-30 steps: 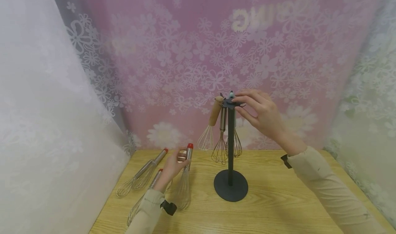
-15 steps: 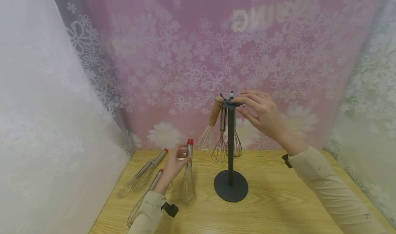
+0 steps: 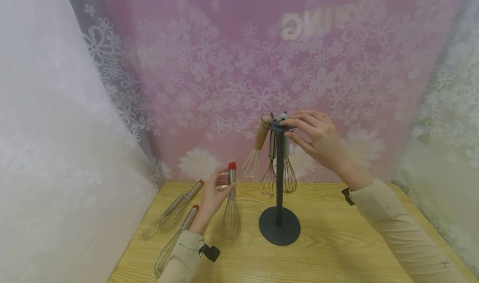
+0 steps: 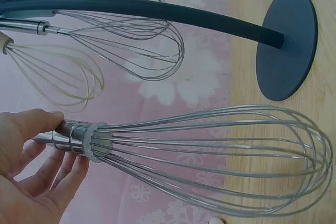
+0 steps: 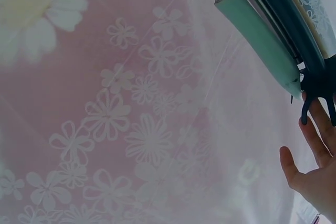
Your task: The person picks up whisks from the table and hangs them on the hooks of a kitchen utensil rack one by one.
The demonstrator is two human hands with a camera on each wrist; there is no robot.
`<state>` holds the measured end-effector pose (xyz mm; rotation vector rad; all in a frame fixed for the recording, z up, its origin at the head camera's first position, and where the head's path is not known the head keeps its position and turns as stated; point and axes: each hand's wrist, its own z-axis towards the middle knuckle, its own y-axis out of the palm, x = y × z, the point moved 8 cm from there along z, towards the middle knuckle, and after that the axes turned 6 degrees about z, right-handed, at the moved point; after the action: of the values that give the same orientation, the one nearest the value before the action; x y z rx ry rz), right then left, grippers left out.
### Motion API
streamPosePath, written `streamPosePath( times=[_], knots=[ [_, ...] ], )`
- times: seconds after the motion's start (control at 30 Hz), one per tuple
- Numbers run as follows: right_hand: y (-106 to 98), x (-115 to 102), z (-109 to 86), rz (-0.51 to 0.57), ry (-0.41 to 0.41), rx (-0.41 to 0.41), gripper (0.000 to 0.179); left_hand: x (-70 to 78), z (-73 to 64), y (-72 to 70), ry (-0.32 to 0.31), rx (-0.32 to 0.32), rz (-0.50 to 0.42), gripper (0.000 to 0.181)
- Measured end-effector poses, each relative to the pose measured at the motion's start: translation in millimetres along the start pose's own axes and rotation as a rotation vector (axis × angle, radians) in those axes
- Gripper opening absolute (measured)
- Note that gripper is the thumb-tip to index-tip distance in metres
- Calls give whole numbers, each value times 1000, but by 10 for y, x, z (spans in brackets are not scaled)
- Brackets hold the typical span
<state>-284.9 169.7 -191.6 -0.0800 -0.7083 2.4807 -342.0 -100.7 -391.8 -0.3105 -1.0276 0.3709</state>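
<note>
My left hand [image 3: 212, 198] grips a steel whisk [image 3: 231, 218] by its metal handle, thumb on one side and fingers on the other. The whisk is upright, red cap on top and wires downward; its wire loops [image 4: 220, 150] fill the lower left wrist view. At the top of a black stand [image 3: 279, 175], my right hand [image 3: 319, 137] rests its extended fingertips near the hooks, the thumb held apart. From the stand hang a whisk with a wooden handle [image 3: 262, 136], a whisk with a metal handle [image 3: 272, 145], and one with a mint-green handle [image 5: 257, 40].
Two more red-capped whisks lie on the wooden table [image 3: 329, 249] left of the stand: one farther back [image 3: 174, 210], one nearer [image 3: 176, 241] beside the left sleeve. The stand's round base [image 3: 267, 229] sits mid-table. Flowered curtains [image 3: 224, 87] enclose the back and sides.
My left hand has lifted the whisk and brought it upright, slightly to the right. The hanging whisks have shifted a little rightward around the stand's top; the right hand has barely moved.
</note>
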Motion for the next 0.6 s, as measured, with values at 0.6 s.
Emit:
streamPosePath(
  times=[0.6],
  knots=[
    [-28, -51, 5, -15, 3, 34, 48, 282, 30, -19, 50, 79, -35, 46]
  ],
)
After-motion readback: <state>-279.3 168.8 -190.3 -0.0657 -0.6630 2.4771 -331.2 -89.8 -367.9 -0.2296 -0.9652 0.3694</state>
